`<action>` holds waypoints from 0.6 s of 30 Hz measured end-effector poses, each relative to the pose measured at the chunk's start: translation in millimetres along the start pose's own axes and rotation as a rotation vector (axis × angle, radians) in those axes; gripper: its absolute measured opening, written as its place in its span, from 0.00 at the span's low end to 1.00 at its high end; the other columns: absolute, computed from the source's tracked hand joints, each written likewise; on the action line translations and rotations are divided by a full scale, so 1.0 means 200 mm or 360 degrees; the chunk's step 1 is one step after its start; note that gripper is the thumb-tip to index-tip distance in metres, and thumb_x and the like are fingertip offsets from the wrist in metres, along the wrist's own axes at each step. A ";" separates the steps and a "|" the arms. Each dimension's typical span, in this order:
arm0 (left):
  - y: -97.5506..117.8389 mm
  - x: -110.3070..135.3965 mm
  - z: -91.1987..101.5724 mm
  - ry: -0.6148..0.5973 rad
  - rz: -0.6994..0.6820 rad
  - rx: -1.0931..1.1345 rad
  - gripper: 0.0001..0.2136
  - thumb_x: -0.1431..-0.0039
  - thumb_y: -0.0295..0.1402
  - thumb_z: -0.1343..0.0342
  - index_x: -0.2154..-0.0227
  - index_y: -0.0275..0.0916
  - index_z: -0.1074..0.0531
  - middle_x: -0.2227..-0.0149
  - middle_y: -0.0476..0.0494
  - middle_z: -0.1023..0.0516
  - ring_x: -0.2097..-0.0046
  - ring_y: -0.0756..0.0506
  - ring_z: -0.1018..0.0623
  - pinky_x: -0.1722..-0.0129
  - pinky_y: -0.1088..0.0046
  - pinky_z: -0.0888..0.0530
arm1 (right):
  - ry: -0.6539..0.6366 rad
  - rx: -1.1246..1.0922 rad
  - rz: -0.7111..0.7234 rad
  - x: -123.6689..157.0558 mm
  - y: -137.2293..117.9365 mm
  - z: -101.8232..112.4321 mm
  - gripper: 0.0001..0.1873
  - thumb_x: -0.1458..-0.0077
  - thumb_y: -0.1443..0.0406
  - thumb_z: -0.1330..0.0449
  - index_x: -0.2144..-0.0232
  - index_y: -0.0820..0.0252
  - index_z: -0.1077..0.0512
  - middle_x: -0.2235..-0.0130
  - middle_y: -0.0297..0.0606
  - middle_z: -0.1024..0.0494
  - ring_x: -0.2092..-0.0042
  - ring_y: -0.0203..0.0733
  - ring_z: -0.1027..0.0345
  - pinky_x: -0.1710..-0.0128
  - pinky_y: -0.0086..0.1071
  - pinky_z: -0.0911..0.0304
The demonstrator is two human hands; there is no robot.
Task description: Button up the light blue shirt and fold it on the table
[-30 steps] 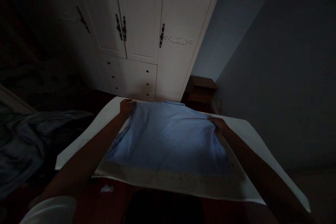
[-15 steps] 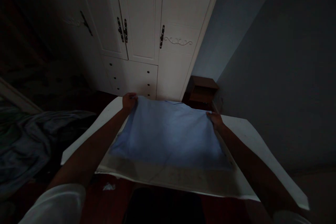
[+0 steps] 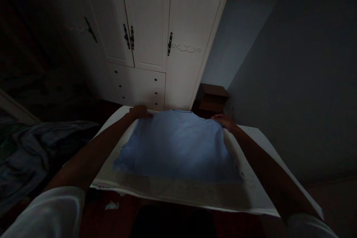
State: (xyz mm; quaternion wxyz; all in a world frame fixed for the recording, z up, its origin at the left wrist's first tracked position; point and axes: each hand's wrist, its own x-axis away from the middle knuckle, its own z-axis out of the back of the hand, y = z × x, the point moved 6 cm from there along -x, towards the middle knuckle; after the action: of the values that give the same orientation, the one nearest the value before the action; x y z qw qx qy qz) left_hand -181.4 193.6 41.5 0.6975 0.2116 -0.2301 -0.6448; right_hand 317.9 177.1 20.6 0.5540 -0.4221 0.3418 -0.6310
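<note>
Blue shirt (image 3: 178, 145) folded flat on white board (image 3: 195, 193)
left hand (image 3: 138, 112), right hand (image 3: 223, 121) on far corners, can't tell if fingers grip; far edge not smoothed yet

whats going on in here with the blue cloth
A person leans over a white flat surface with a light blue garment spread flat on it. The left hand is at the garment's far left corner and the right hand at its far right corner, with the arms stretched along its sides. It is too dim to tell whether the fingers pinch the cloth or only press on it. A white wardrobe stands behind, and rumpled bedding lies to the left.
</note>
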 end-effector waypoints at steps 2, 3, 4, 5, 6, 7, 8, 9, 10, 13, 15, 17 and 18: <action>0.08 -0.03 -0.07 -0.0228 -0.0166 -0.0281 0.20 0.63 0.50 0.34 0.75 0.36 0.25 0.57 0.27 0.22 0.46 0.30 0.28 0.49 0.62 0.33 | -0.0056 0.0201 -0.0010 -0.05 -0.06 -0.02 0.19 0.71 0.56 0.28 0.74 0.58 0.24 0.74 0.34 0.24 0.73 0.36 0.34 0.77 0.26 0.43; 0.12 -0.04 -0.11 -0.0305 -0.0228 -0.0343 0.21 0.61 0.51 0.36 0.74 0.36 0.24 0.56 0.28 0.22 0.47 0.31 0.27 0.49 0.63 0.33 | -0.0109 0.0293 -0.0015 -0.07 -0.08 -0.03 0.18 0.73 0.57 0.27 0.77 0.58 0.24 0.77 0.33 0.25 0.75 0.35 0.36 0.78 0.26 0.44; 0.14 -0.05 -0.13 -0.0340 -0.0263 -0.0341 0.21 0.60 0.52 0.37 0.73 0.37 0.24 0.57 0.29 0.21 0.48 0.33 0.25 0.50 0.64 0.33 | -0.0168 0.0377 -0.0020 -0.09 -0.10 -0.05 0.17 0.76 0.59 0.27 0.80 0.58 0.24 0.79 0.32 0.26 0.76 0.35 0.37 0.79 0.26 0.45; 0.15 -0.06 -0.15 -0.0352 -0.0283 -0.0328 0.21 0.61 0.52 0.37 0.74 0.37 0.24 0.57 0.30 0.21 0.50 0.33 0.25 0.51 0.65 0.33 | -0.0228 0.0452 -0.0021 -0.11 -0.12 -0.07 0.16 0.78 0.60 0.26 0.82 0.58 0.25 0.81 0.32 0.27 0.77 0.35 0.38 0.80 0.26 0.46; 0.16 -0.07 -0.16 -0.0363 -0.0299 -0.0332 0.20 0.62 0.52 0.37 0.75 0.38 0.24 0.58 0.31 0.20 0.51 0.34 0.24 0.52 0.65 0.32 | -0.0285 0.0516 -0.0016 -0.12 -0.14 -0.09 0.15 0.79 0.61 0.26 0.84 0.58 0.25 0.82 0.32 0.27 0.78 0.35 0.38 0.80 0.26 0.46; 0.16 -0.08 -0.16 -0.0367 -0.0313 -0.0339 0.20 0.64 0.51 0.36 0.76 0.38 0.24 0.60 0.32 0.20 0.52 0.34 0.24 0.52 0.65 0.32 | -0.0336 0.0568 -0.0003 -0.13 -0.15 -0.11 0.14 0.79 0.61 0.27 0.85 0.58 0.25 0.82 0.32 0.27 0.78 0.35 0.38 0.80 0.27 0.46; 0.15 -0.08 -0.15 -0.0364 -0.0326 -0.0343 0.19 0.66 0.50 0.35 0.77 0.39 0.24 0.61 0.33 0.20 0.53 0.34 0.23 0.53 0.65 0.32 | -0.0379 0.0608 0.0016 -0.14 -0.16 -0.13 0.14 0.79 0.62 0.27 0.85 0.59 0.25 0.82 0.32 0.27 0.78 0.35 0.37 0.79 0.27 0.45; 0.14 -0.09 -0.14 -0.0356 -0.0342 -0.0341 0.18 0.68 0.48 0.34 0.78 0.40 0.24 0.62 0.35 0.19 0.53 0.35 0.23 0.53 0.66 0.32 | -0.0415 0.0641 0.0038 -0.15 -0.17 -0.15 0.14 0.80 0.62 0.27 0.85 0.59 0.25 0.82 0.33 0.26 0.77 0.36 0.36 0.78 0.27 0.44; 0.14 -0.09 -0.12 -0.0347 -0.0362 -0.0334 0.16 0.69 0.47 0.34 0.79 0.41 0.25 0.64 0.38 0.19 0.54 0.36 0.23 0.53 0.67 0.32 | -0.0444 0.0667 0.0064 -0.15 -0.18 -0.15 0.13 0.79 0.62 0.27 0.86 0.59 0.25 0.82 0.33 0.27 0.77 0.37 0.36 0.78 0.28 0.43; 0.13 -0.08 -0.03 -0.0333 -0.0437 -0.0291 0.13 0.67 0.46 0.35 0.82 0.42 0.26 0.71 0.43 0.20 0.59 0.40 0.23 0.56 0.70 0.32 | -0.0470 0.0710 0.0162 -0.14 -0.21 -0.13 0.14 0.77 0.60 0.28 0.86 0.60 0.26 0.82 0.33 0.28 0.75 0.40 0.34 0.74 0.30 0.40; 0.14 -0.07 0.02 -0.0334 -0.0492 -0.0256 0.13 0.62 0.46 0.37 0.84 0.42 0.27 0.74 0.45 0.22 0.63 0.42 0.23 0.59 0.72 0.32 | -0.0406 0.0679 0.0261 -0.12 -0.22 -0.08 0.15 0.71 0.56 0.29 0.82 0.60 0.24 0.78 0.35 0.25 0.71 0.44 0.31 0.70 0.32 0.37; 0.15 -0.06 0.07 -0.0286 -0.0526 -0.0226 0.13 0.56 0.47 0.40 0.82 0.41 0.26 0.73 0.46 0.22 0.64 0.43 0.23 0.61 0.74 0.32 | -0.0257 0.0599 0.0342 -0.11 -0.21 -0.02 0.17 0.62 0.52 0.33 0.74 0.59 0.22 0.71 0.37 0.22 0.65 0.47 0.28 0.65 0.34 0.35; 0.15 -0.05 0.09 -0.0220 -0.0512 -0.0237 0.13 0.53 0.46 0.42 0.79 0.41 0.25 0.71 0.46 0.22 0.63 0.44 0.23 0.62 0.75 0.32 | -0.0174 0.0552 0.0353 -0.11 -0.19 0.01 0.17 0.59 0.52 0.35 0.71 0.58 0.22 0.68 0.37 0.21 0.63 0.49 0.28 0.63 0.36 0.34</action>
State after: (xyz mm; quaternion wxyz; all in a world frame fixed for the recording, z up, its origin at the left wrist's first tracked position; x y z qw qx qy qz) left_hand -168.3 206.1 72.7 0.5816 0.1485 -0.1923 -0.7764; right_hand 304.3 203.8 51.9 0.7021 -0.3140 0.2419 -0.5916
